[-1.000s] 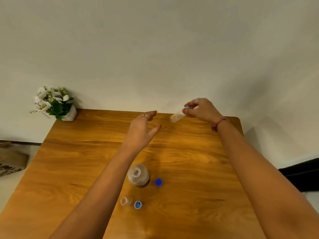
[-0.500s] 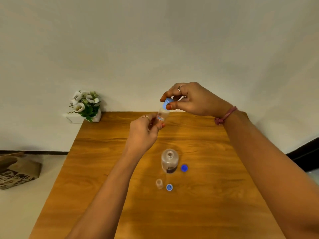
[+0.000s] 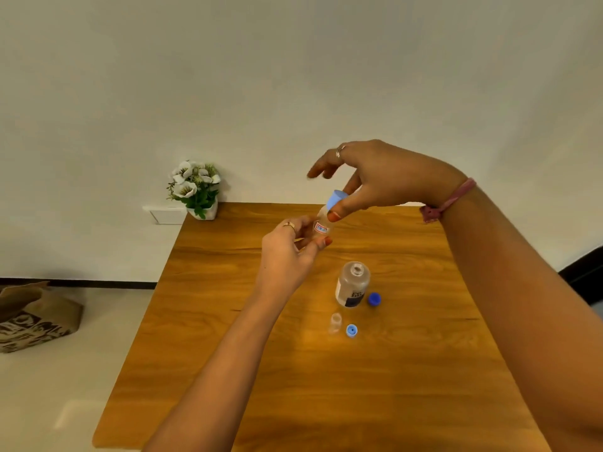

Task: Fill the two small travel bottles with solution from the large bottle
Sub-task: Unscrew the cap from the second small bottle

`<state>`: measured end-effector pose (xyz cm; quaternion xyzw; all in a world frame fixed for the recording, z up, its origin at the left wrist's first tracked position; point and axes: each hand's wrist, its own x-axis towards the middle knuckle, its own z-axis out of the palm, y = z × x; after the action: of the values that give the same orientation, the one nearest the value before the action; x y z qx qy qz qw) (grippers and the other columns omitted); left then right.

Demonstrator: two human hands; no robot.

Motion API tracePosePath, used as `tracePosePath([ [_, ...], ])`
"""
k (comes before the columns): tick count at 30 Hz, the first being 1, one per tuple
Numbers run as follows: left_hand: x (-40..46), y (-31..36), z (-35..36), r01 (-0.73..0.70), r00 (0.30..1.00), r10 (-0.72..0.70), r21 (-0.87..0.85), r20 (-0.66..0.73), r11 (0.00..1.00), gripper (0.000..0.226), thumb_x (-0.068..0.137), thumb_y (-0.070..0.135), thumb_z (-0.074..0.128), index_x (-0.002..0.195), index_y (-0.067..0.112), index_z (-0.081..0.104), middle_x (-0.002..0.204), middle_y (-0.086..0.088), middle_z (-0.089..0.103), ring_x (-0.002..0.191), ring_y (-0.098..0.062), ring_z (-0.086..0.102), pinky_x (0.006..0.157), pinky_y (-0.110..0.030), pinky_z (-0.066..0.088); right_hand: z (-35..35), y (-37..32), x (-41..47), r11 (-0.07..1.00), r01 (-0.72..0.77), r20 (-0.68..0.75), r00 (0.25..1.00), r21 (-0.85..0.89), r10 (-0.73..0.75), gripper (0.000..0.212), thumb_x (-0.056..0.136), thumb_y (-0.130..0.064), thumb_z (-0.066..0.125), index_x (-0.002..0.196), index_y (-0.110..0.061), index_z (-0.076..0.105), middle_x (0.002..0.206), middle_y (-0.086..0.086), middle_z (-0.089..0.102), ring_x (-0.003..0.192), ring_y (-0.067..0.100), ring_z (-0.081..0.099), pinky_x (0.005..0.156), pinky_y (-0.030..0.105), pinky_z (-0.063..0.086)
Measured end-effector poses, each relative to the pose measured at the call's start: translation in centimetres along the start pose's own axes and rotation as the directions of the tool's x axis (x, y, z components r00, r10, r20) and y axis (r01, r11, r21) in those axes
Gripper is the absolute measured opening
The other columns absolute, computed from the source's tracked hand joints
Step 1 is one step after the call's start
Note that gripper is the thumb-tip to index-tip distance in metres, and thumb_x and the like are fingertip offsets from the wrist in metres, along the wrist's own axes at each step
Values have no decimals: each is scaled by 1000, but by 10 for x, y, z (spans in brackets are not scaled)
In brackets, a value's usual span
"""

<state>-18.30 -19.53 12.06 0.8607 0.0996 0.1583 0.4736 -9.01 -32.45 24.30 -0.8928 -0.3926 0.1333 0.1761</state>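
Note:
Above the table's far half, my left hand [image 3: 287, 252] grips a small clear travel bottle [image 3: 321, 226] with a red and blue label. Its light blue cap [image 3: 336, 199] is pinched between the thumb and a finger of my right hand [image 3: 375, 181], whose other fingers are spread. The large bottle [image 3: 353, 284] stands uncapped at the table's middle, its dark blue cap [image 3: 374, 298] lying just to its right. In front of it stands a second small clear bottle [image 3: 335, 322], uncapped, with its light blue cap [image 3: 351, 330] beside it.
The wooden table [image 3: 248, 370] fills the lower middle. A small white pot of white flowers [image 3: 195, 190] sits at its far left corner against the wall. A brown paper bag [image 3: 32, 316] stands on the floor to the left.
My right hand brought the small bottle in from the far right and my left hand took hold of its body. The right hand's fingers have now opened out around the cap.

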Motion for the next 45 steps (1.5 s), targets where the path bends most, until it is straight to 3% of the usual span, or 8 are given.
tracePosePath([
  [3,-8,0,-6,-22,999,23,-31,24,999,43,80,25,73,119,12,61,103,6,62,82,3,55,66,2,42,12,-7,1,983,-182,-55,982,-18,181,49,79,-50,65,111,-13,61,97,4,66,66,18,68,54,22,54],
  [6,-14,-3,-9,-24,998,26,-25,58,999,43,80,25,72,120,14,61,106,4,64,83,3,54,66,5,40,17,-10,-4,993,-109,44,993,34,108,29,80,-33,71,102,-16,63,101,4,65,67,12,67,49,15,52],
  [11,-22,-7,-9,-8,996,12,-52,89,999,44,80,25,73,121,15,60,104,7,63,89,-1,56,65,4,40,21,-16,-11,975,-207,-17,978,-76,206,56,75,-54,65,115,-15,57,100,2,60,68,16,63,42,16,45],
  [14,-27,-7,-6,-6,992,15,-68,126,998,41,80,23,72,119,17,61,101,10,62,84,2,56,64,5,39,26,-13,-19,992,-120,18,993,-33,120,33,79,-37,70,105,-19,61,103,3,60,71,11,60,49,14,47],
  [25,-32,-3,28,62,983,-40,-114,180,992,39,79,24,73,116,19,62,101,10,66,91,-2,60,66,-5,45,32,17,-44,971,-240,0,971,-13,240,54,73,-46,72,117,-19,55,99,2,60,67,14,61,45,15,48],
  [37,-35,19,84,143,969,-102,-172,226,975,37,79,19,74,113,21,62,101,10,64,91,-1,59,69,-5,44,23,66,-71,985,-153,48,986,-83,157,31,79,-29,72,106,-15,65,98,0,62,74,8,54,61,12,43],
  [41,-42,11,105,173,962,-130,-165,240,971,39,77,16,76,112,16,60,110,3,66,97,-4,62,79,-13,51,22,97,-100,962,-119,-126,980,245,153,27,73,-18,78,97,-23,66,98,-8,65,87,6,61,76,19,51],
  [45,-65,-1,133,214,947,-183,-92,262,973,39,70,25,77,101,20,54,95,6,65,89,-12,66,81,-36,56,78,131,-127,770,-159,-313,848,618,427,30,70,-18,80,96,-15,65,88,-9,66,73,-6,60,66,11,48],
])
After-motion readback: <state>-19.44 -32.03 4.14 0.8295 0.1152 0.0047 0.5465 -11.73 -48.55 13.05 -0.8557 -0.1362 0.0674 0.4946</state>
